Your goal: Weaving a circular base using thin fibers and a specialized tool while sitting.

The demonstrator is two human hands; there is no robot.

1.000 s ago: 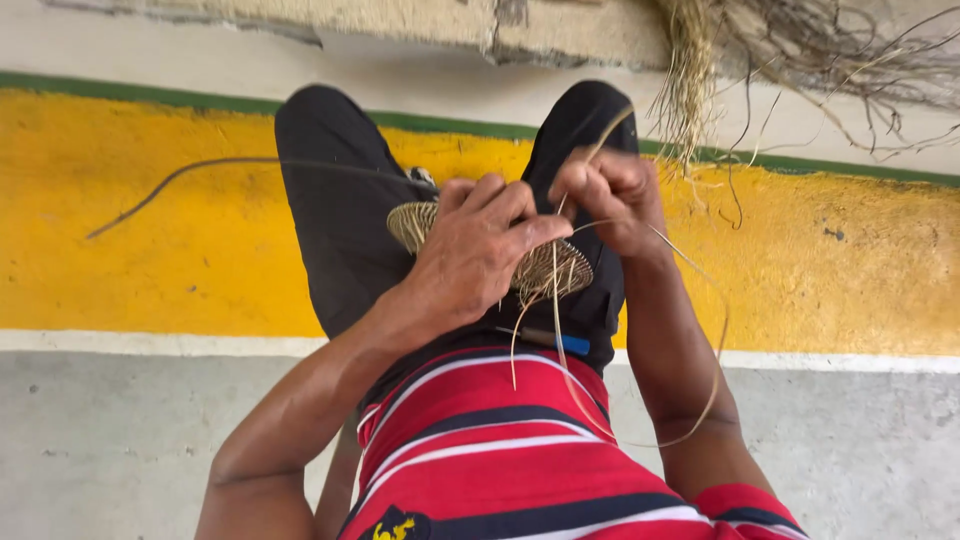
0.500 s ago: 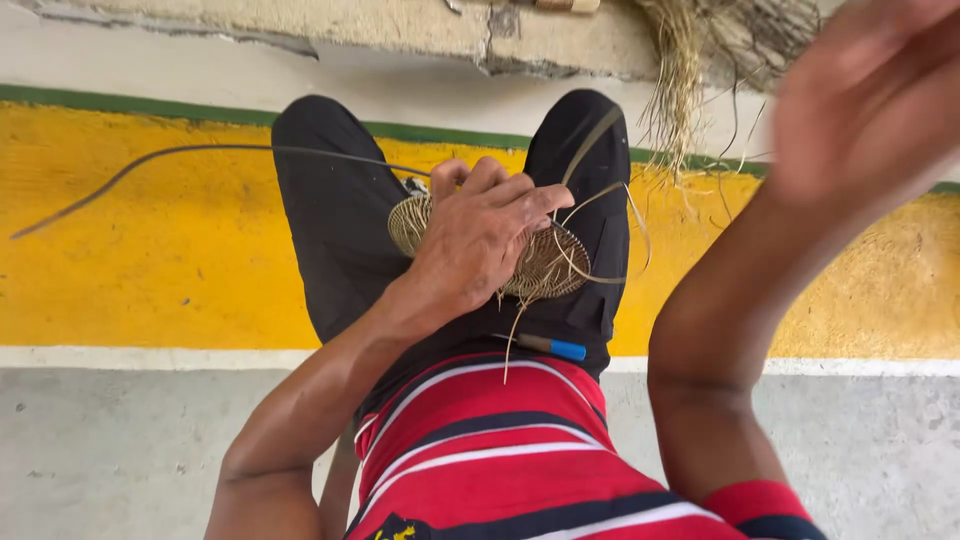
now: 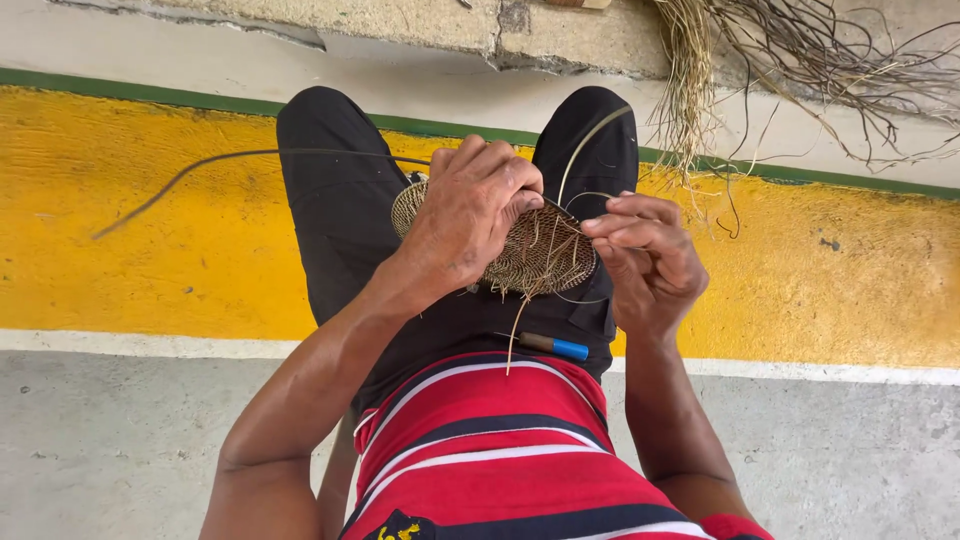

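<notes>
Head view: left hand (image 3: 470, 215) grips woven disc (image 3: 535, 255); right hand (image 3: 645, 255) pinches strand (image 3: 585, 150).

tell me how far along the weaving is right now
Done: a small round woven disc is already tightly worked, resting on the lap. In hand: the left hand grips the disc while the right hand pinches a thin strand at its edge. Left: loose fibre ends poke out of the disc, and a bundle of unused fibres lies by the wall, so it looks like an early stage.
</notes>
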